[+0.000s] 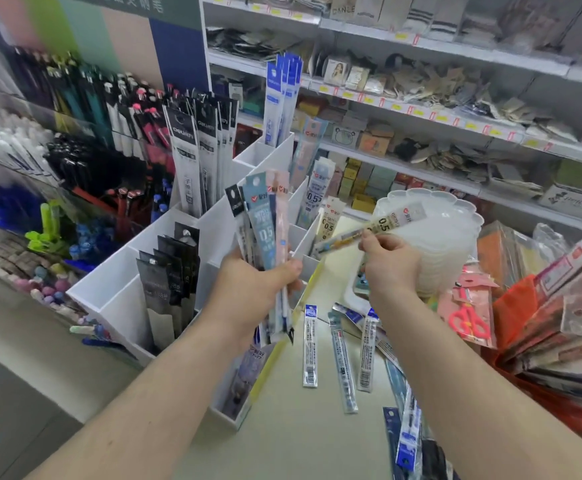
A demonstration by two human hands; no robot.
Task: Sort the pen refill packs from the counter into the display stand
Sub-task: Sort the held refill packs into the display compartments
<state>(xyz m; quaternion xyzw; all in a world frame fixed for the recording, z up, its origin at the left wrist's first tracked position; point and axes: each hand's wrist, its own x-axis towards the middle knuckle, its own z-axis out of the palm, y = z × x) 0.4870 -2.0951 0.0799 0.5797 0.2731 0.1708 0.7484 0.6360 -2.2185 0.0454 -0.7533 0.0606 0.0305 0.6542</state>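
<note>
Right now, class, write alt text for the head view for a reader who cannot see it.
A person's left hand grips a fanned bundle of pen refill packs over a white compartmented display stand, while the right hand pinches a single yellowish refill pack. More blue-topped refill packs lie on the pale counter.

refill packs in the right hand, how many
1. The right hand pinches a single pack marked 0.5, tilted over the display stand. The left hand holds a separate bundle.
</note>
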